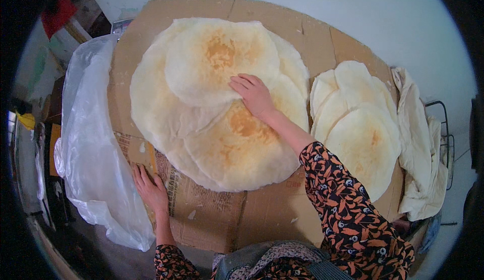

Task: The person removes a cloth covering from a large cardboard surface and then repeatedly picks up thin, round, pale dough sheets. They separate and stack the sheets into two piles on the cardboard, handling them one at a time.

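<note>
Large round flatbreads overlap in a broad pile in front of me. The upper flatbread [193, 64] has a browned patch and lies over the lower flatbread [223, 151], browned near its middle. My right hand [254, 94] rests palm down where the two overlap, fingertips on the upper one near its edge. Its thumb is hidden, so a grip on that edge cannot be made out. Over at the left, my left hand [150, 189] lies on the cardboard [200, 219] beside a clear plastic sheet [98, 147], fingers slightly spread, holding nothing.
A second pile of smaller flatbreads [363, 147] lies at the right, close to my right forearm. Past it, a cream cloth [419, 159] hangs over the cardboard's edge near a dark metal rack [448, 140]. A pale wall [340, 4] borders the far side.
</note>
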A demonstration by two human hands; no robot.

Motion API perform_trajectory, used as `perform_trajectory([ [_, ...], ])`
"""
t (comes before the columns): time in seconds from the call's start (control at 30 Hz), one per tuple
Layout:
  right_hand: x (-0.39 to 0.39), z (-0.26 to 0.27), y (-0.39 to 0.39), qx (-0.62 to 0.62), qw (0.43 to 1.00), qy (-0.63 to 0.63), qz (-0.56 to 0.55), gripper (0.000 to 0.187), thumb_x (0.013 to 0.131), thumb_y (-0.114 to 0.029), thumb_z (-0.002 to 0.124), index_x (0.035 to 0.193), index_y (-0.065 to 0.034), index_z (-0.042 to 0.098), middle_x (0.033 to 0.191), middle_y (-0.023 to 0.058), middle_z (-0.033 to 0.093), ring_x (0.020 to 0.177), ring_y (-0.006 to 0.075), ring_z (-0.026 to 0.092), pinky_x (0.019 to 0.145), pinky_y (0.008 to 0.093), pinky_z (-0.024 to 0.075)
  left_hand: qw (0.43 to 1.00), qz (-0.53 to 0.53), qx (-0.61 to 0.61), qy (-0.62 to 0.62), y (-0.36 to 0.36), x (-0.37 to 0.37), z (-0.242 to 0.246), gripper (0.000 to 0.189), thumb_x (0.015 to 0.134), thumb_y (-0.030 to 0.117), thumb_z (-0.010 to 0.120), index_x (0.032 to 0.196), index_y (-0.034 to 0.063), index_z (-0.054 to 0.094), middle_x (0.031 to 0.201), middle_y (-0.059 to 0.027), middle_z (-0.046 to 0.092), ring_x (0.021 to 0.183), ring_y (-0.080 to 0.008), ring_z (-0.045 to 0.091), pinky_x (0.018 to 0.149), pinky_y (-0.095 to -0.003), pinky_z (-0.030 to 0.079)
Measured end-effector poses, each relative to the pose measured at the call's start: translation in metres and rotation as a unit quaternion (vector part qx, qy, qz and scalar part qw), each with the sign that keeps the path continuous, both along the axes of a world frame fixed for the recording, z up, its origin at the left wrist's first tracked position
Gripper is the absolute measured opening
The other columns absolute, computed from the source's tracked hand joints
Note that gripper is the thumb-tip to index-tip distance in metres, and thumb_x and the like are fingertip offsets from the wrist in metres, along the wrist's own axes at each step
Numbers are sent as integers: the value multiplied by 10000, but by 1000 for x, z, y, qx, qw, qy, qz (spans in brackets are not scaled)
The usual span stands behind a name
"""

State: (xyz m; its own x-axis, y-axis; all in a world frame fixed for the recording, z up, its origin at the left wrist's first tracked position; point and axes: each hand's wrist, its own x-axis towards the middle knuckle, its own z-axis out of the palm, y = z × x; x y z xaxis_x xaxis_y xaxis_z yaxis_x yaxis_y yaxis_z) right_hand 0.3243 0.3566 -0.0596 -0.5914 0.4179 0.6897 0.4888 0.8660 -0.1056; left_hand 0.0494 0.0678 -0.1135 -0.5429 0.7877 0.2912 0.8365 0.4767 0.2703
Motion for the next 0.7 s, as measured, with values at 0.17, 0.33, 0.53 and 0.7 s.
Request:
perform_trajectory([
  [0.17,-3,24,80,-191,946,-120,-232,249,818,-276,535,831,-35,594,814,163,624,722,339,591,638,448,469,1000,-17,11,12,0,-4,-4,488,822,124,495,1279,-24,403,1346,-212,374,1262,-369,323,1050,-440,256],
  [0.33,27,143,180,-126,912,78,-383,252,836,-276,551,958,-71,631,944,132,638,846,352,595,759,421,469,1000,-3,10,-12,1,-6,-6,473,824,106,502,1269,-28,412,1349,-217,369,1253,-379,334,1040,-446,279],
  [0.53,150,311,144,280,921,165,-216,132,832,-123,547,913,-34,599,805,168,607,713,319,593,641,345,480,999,-29,-32,25,4,-19,-13,452,861,121,495,1281,-24,409,1354,-237,354,1258,-389,324,1056,-424,271],
  [0.7,280,300,35,385,887,28,-252,200,771,-65,582,967,-51,625,897,114,635,813,291,607,706,352,479,999,-24,-41,21,36,-47,-44,452,910,213,472,1266,-59,414,1331,-249,381,1225,-392,366,1043,-425,291],
])
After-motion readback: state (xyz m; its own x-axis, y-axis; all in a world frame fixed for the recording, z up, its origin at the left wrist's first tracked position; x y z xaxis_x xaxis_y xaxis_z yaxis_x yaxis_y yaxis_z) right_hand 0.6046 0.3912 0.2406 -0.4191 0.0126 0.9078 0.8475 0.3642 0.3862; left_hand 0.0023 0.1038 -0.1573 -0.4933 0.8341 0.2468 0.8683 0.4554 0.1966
